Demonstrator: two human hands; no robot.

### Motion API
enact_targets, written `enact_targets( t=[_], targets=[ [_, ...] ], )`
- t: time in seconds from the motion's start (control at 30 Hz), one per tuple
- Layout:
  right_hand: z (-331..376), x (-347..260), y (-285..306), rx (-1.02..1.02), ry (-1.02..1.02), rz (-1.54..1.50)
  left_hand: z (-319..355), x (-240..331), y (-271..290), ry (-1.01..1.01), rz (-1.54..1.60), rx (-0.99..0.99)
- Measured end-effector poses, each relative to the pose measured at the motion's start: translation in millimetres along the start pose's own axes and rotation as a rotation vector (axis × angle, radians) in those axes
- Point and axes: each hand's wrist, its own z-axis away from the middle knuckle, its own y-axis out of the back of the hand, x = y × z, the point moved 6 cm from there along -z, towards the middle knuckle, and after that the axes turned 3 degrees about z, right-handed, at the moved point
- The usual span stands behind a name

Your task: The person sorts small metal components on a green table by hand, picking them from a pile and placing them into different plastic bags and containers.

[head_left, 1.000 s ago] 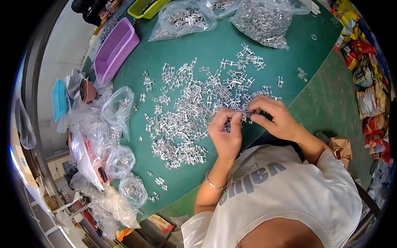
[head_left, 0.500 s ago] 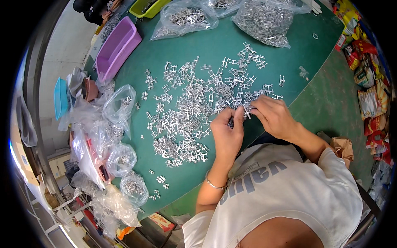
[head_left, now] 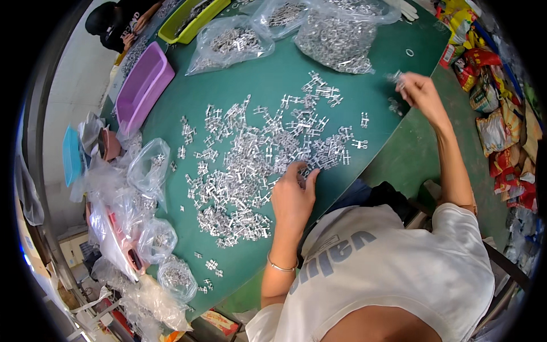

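A large heap of small silvery metal parts [head_left: 250,162], with cross bars and rings, spreads over the green table [head_left: 228,85]. My left hand [head_left: 293,196] rests at the heap's near right edge, fingers curled and thumb close to the forefinger; what lies between them is too small to make out. My right hand [head_left: 420,97] is away at the table's right edge, pinching a cluster of metal parts [head_left: 396,76], which is blurred. Just below that cluster a few metal parts [head_left: 394,106] lie on the table.
Clear bags of metal parts [head_left: 336,43] stand at the far side. A purple bin [head_left: 145,88] and a yellow-green bin [head_left: 194,20] sit far left. Plastic bags [head_left: 131,188] crowd the left edge. Another person [head_left: 122,25] works at far left. Colourful packets [head_left: 493,134] lie at right.
My right hand has left my left hand and swung away to the far right with the metal parts. My left hand has shifted slightly left and nearer. The view has shifted a little.
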Motion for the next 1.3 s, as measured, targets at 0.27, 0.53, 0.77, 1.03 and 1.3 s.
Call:
enact_targets(
  t=[0.27, 0.53, 0.77, 1.03, 1.3],
  targets=[
    [-63, 39, 58, 0.224, 0.038, 0.358, -20, 28, -27, -0.292, -0.176, 0.082],
    [-87, 47, 95, 0.669, 0.059, 0.995, -46, 44, -62, -0.334, -0.274, -0.053],
    [3, -27, -59, -0.180, 0.587, 0.381, -50, 38, -58, -0.289, -0.222, -0.070],
    [32, -25, -106, -0.057, 0.482, 0.261, -53, 25, -38, -0.178, 0.188, 0.140],
    [25, 0, -95, -0.284, -0.324, -1.110, -42, -9, -26, 0.264, 0.920, -0.035]
  ],
)
